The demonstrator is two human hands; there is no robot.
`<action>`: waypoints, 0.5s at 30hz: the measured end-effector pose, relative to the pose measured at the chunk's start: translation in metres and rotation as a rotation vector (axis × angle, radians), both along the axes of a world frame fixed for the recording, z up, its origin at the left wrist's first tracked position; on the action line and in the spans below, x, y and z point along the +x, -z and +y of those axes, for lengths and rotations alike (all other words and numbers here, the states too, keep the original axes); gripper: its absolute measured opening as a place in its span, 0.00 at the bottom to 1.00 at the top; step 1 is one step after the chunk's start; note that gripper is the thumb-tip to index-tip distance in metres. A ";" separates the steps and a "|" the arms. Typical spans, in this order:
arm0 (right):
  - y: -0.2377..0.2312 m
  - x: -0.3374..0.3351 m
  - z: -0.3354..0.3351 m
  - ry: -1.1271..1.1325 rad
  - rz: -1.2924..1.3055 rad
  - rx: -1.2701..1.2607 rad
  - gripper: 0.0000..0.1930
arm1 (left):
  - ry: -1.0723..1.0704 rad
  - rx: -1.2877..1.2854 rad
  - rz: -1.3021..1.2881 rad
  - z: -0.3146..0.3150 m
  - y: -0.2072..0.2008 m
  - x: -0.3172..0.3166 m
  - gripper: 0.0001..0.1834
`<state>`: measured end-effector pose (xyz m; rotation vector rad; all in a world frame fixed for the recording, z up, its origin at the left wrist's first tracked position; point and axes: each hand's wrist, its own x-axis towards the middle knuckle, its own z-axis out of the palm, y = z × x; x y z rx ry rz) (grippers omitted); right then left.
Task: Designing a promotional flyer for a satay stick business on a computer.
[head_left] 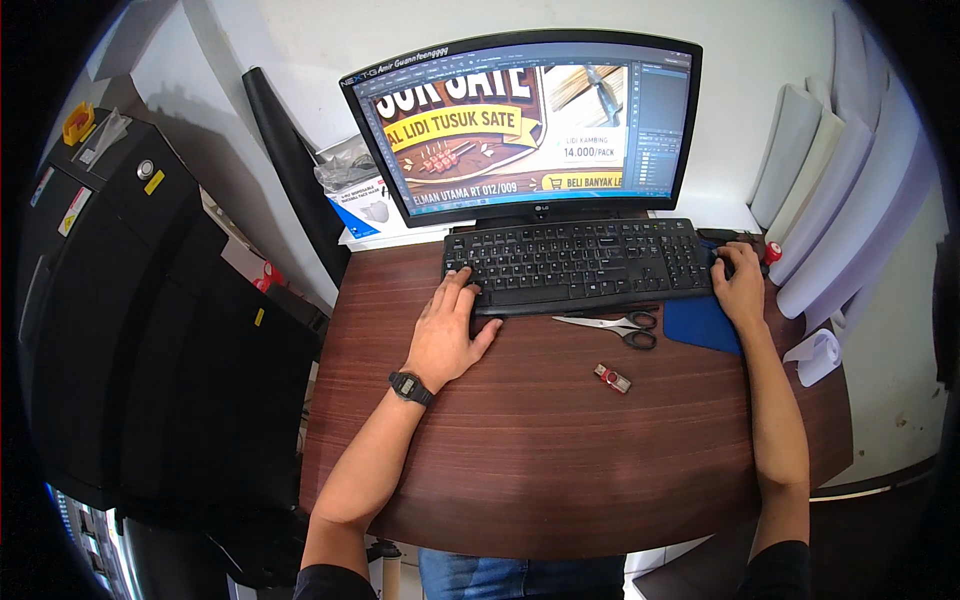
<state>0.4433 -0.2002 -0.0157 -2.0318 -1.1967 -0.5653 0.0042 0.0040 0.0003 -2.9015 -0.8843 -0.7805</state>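
Observation:
My left hand (446,338) lies at the left end of a black keyboard (575,265), fingers stretched out with the tips on its lower-left keys and the thumb spread over the desk. At the keyboard's right end, my right hand (740,288) curls over a dark computer mouse (717,258), mostly hidden under the fingers. A blue mouse pad (697,323) shows below that hand. Behind the keyboard, a black monitor (515,135) displays a colourful banner design in an editing program.
On the brown wooden desk (560,460) lie scissors (625,325) with black handles and a small red-and-silver USB stick (612,379). Rolls of white material (835,210) lean at the right. A large black machine (150,330) fills the left. A mask box (365,205) stands beside the monitor.

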 end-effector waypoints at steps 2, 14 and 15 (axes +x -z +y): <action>0.001 0.001 0.000 -0.006 -0.013 0.001 0.11 | -0.004 -0.006 0.008 0.000 0.001 0.000 0.31; 0.004 0.004 0.001 -0.012 -0.013 0.012 0.11 | -0.004 0.003 0.007 0.001 0.001 0.000 0.30; 0.003 0.004 0.001 -0.012 -0.013 0.012 0.11 | -0.004 0.003 0.007 0.001 0.001 0.000 0.30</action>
